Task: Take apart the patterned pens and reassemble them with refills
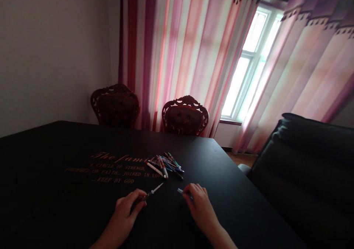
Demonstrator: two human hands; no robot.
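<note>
My left hand is closed round a pen, its thin white refill sticking out bare and pointing up and to the right. In the fingertips of my right hand is a short pale pen part, tube-shaped, most of it covered by the fingers. I cannot tell whether it is a cap or a piece of barrel. The two pieces are apart, with a gap of dark tabletop between them. Just beyond both hands lies a loose pile of several pens in mixed colours.
The black table carries printed lettering left of the pile. Two carved chairs, one on the left and one at the middle, stand at the far edge. A dark leather sofa is on the right, and striped curtains hang behind.
</note>
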